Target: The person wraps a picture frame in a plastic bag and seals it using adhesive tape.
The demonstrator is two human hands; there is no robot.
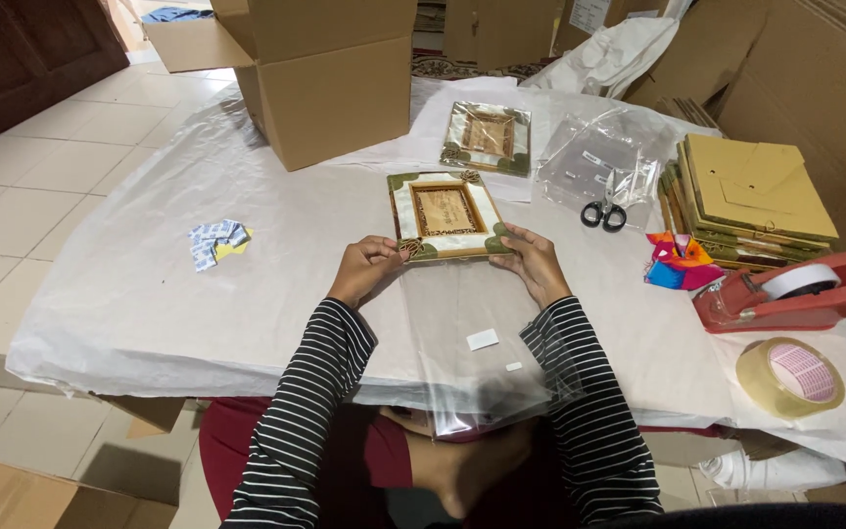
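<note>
A small decorated picture frame, cream with green corners and a brown centre, lies on the white-covered table. My left hand grips its near left corner and my right hand grips its near right corner. A clear plastic bag stretches from the frame's near edge toward me and hangs over the table edge. Both arms wear black-and-white striped sleeves.
A second frame lies further back, beside clear bags and black scissors. An open cardboard box stands at the back. To the right lie flat brown boxes, a red tape dispenser, a tape roll and colourful cloth. Small packets lie left.
</note>
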